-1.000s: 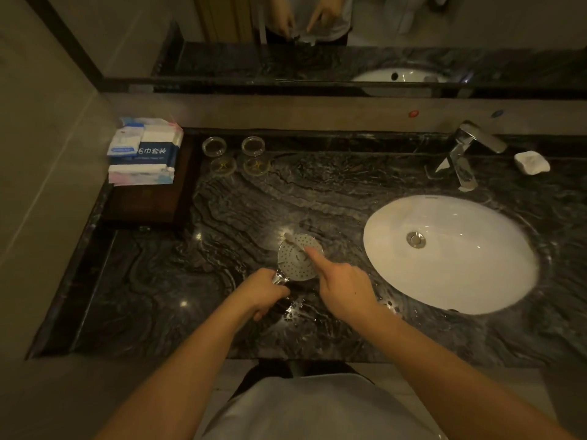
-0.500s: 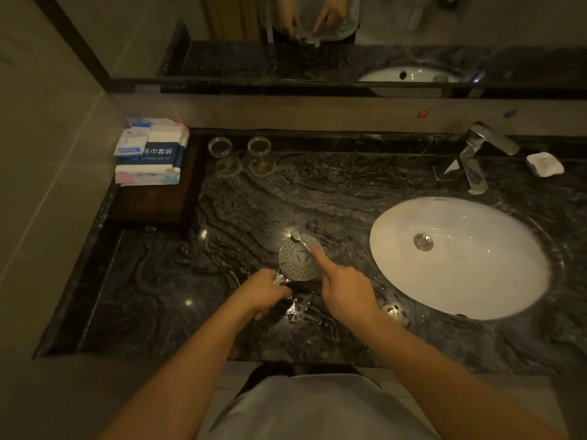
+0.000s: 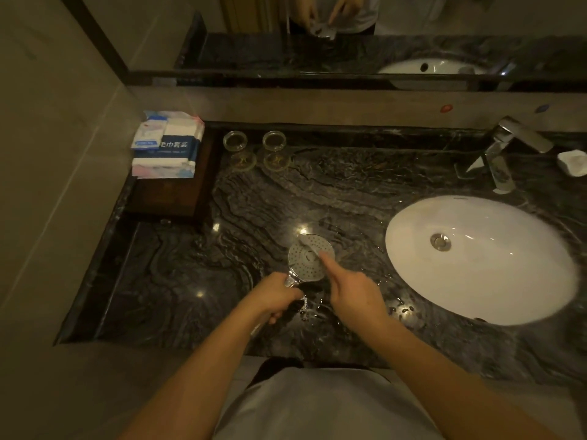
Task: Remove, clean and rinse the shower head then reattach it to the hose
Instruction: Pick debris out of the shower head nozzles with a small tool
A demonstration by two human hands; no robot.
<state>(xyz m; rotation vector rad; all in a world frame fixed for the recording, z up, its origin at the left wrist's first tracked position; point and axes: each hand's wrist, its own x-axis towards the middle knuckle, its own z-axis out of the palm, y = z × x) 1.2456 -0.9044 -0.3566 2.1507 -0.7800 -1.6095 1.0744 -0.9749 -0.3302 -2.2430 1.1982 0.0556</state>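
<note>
Toothbrush shifted slightly across shower head face — right hand pinching it; left hand gripping handle.

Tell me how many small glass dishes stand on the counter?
2: both at the counter's back, right of the tray; left glass dish, right glass dish. None seems hidden.

A dark marble countertop carries a wooden tray, two glass dishes, a faucet and a soap dish.
</note>
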